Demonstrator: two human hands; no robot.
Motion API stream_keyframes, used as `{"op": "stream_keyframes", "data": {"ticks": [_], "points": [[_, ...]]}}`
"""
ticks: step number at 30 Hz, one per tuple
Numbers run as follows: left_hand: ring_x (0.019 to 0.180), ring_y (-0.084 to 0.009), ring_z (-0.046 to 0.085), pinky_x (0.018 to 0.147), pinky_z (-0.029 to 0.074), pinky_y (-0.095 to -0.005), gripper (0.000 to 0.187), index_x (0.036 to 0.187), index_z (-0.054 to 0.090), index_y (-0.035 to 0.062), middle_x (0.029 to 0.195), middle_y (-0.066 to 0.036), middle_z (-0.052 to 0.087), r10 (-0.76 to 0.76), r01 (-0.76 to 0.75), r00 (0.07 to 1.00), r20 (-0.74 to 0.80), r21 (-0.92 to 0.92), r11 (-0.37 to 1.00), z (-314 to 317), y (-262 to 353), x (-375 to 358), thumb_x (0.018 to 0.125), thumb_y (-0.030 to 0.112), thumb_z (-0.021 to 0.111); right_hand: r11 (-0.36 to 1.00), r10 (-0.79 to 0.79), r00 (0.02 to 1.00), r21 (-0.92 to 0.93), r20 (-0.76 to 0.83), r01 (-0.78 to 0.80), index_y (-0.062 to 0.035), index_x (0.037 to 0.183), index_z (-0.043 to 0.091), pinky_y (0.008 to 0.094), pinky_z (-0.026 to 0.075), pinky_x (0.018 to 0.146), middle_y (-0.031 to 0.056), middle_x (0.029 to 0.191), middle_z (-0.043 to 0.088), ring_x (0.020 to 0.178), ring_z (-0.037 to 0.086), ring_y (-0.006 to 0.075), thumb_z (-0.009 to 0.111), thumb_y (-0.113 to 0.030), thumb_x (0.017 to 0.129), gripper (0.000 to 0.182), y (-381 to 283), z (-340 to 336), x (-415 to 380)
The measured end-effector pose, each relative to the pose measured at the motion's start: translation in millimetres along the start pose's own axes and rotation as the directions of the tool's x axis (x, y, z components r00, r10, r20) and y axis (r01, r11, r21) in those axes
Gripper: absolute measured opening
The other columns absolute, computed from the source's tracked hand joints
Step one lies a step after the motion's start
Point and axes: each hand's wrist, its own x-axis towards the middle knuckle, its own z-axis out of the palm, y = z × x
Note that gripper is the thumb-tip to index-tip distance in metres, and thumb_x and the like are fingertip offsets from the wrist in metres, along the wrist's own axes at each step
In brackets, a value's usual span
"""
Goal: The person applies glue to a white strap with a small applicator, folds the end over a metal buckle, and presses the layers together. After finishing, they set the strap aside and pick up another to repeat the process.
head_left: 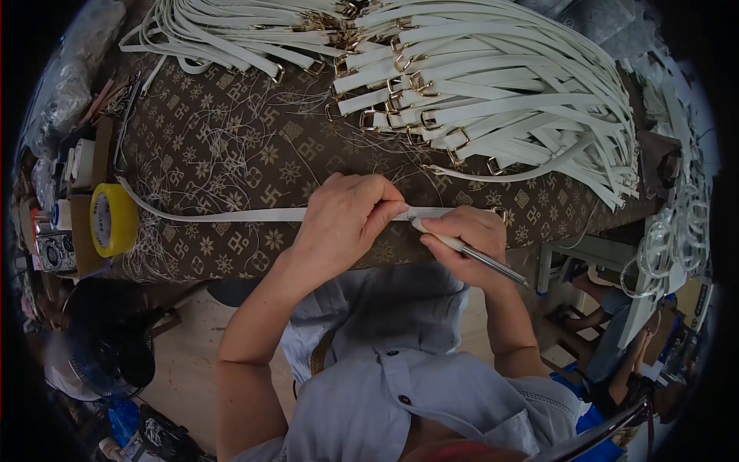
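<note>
A narrow white belt [246, 216] runs across the near side of the patterned cloth, its left end curving up beside the tape roll. Thumb and fingertips of my left hand [339, 219] pinch the belt near its middle. My right hand [468, 240] is wrapped round a slim tool [485, 262] with a pale front part and a shiny metal rear. The tool's tip meets the belt just right of my left fingertips; its exact kind I cannot tell. A gold buckle [500, 213] shows at the belt's right end, partly behind my right hand.
Piled white belts [523, 85] with gold buckles cover the far right, and another bundle [223, 38] lies far left. Loose threads [223, 146] litter the brown cloth [181, 135]. Yellow tape [114, 220] stands at the left edge, above a fan [108, 339]. Another person [623, 346] sits lower right.
</note>
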Motion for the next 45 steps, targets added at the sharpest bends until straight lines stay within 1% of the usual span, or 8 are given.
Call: {"op": "stream_keyframes", "data": {"ticks": [21, 24, 26, 28, 30, 32, 36, 45], "points": [[0.067, -0.0259, 0.060, 0.068, 0.045, -0.0361, 0.011, 0.084, 0.057, 0.0073, 0.070, -0.005, 0.061, -0.031, 0.030, 0.999, -0.011, -0.026, 0.999, -0.6, -0.2, -1.3, 0.085, 0.016, 0.065, 1.000, -0.013, 1.000, 0.000, -0.020, 0.013, -0.0053, 0.088, 0.068, 0.0288, 0.048, 0.051, 0.0066, 0.070, 0.065, 0.057, 0.061, 0.0207, 0.077, -0.001, 0.067, 0.023, 0.2, 0.7, 0.4], [0.064, -0.0209, 0.059, 0.068, 0.046, -0.0323, 0.011, 0.085, 0.057, 0.0060, 0.072, -0.005, 0.062, -0.141, 0.143, 0.990, 0.026, -0.195, 0.970, -5.5, -4.1, -3.6, 0.090, 0.015, 0.060, 1.000, -0.004, 0.999, 0.011, -0.036, 0.005, -0.0060, 0.089, 0.068, 0.0284, 0.047, 0.051, 0.0066, 0.071, 0.065, 0.056, 0.061, 0.0205, 0.077, -0.001, 0.067, 0.024, -0.6, -1.3, 0.5], [0.069, -0.0131, 0.056, 0.071, 0.045, -0.0272, 0.015, 0.086, 0.057, 0.0045, 0.076, -0.004, 0.062, -0.400, 0.169, 0.909, -0.121, -0.769, 0.617, -18.4, -10.2, -6.7, 0.095, 0.017, 0.054, 1.000, 0.000, 0.999, 0.028, -0.053, 0.002, -0.0064, 0.089, 0.068, 0.0281, 0.047, 0.050, 0.0066, 0.071, 0.065, 0.056, 0.061, 0.0203, 0.077, -0.001, 0.067, 0.024, -0.7, -2.2, -0.7], [0.077, -0.0076, 0.053, 0.073, 0.043, -0.0226, 0.021, 0.086, 0.057, 0.0034, 0.086, -0.004, 0.061, -0.376, 0.000, 0.783, -0.496, -0.604, 0.797, -36.4, -24.5, -10.5, 0.098, 0.020, 0.050, 0.998, 0.029, 0.996, 0.052, -0.090, -0.025, -0.0072, 0.089, 0.068, 0.0276, 0.047, 0.050, 0.0064, 0.070, 0.065, 0.056, 0.061, 0.0199, 0.077, -0.003, 0.067, 0.024, 0.6, -2.3, -3.5], [0.082, -0.0118, 0.054, 0.078, 0.042, -0.0273, 0.013, 0.090, 0.060, 0.0054, 0.091, -0.005, 0.061, -0.386, 0.055, 0.739, -0.552, -0.522, 0.852, -46.9, -10.0, -17.5, 0.091, 0.018, 0.060, 0.999, 0.024, 0.995, 0.047, -0.094, -0.020, -0.0072, 0.089, 0.068, 0.0276, 0.046, 0.050, 0.0065, 0.070, 0.065, 0.056, 0.061, 0.0198, 0.077, -0.003, 0.067, 0.023, 0.0, -4.9, -2.1], [0.085, -0.0180, 0.054, 0.083, 0.040, -0.0339, 0.017, 0.095, 0.063, 0.0096, 0.096, -0.005, 0.059, 0.089, -0.014, 0.967, -0.238, 0.299, 0.954, -45.0, 8.6, -18.8, 0.081, 0.017, 0.069, 0.999, 0.024, 0.996, 0.047, -0.085, -0.020, -0.0072, 0.088, 0.068, 0.0275, 0.046, 0.049, 0.0065, 0.069, 0.064, 0.056, 0.061, 0.0197, 0.078, -0.004, 0.067, 0.023, -0.7, -5.0, -3.7], [0.085, -0.0197, 0.052, 0.083, 0.036, -0.0359, 0.026, 0.096, 0.067, 0.0138, 0.089, 0.000, 0.056, 0.045, -0.077, 0.992, 0.115, 0.297, 0.952, -21.5, 16.0, -11.1, 0.073, 0.022, 0.075, 0.993, 0.080, 0.992, 0.097, -0.102, -0.070, -0.0073, 0.088, 0.068, 0.0281, 0.045, 0.049, 0.0067, 0.068, 0.063, 0.055, 0.060, 0.0200, 0.077, -0.004, 0.067, 0.023, 0.5, -3.7, -6.0], [0.078, -0.0208, 0.054, 0.077, 0.037, -0.0330, 0.008, 0.087, 0.064, 0.0091, 0.084, -0.002, 0.056, 0.056, -0.098, 0.991, 0.119, 0.380, 0.920, -5.3, 14.7, -8.0, 0.080, 0.012, 0.067, 0.996, 0.049, 0.993, 0.076, -0.110, -0.041, -0.0063, 0.087, 0.068, 0.0292, 0.045, 0.049, 0.0075, 0.066, 0.062, 0.055, 0.060, 0.0214, 0.078, -0.004, 0.067, 0.023, 0.3, -5.0, -4.3]]}}
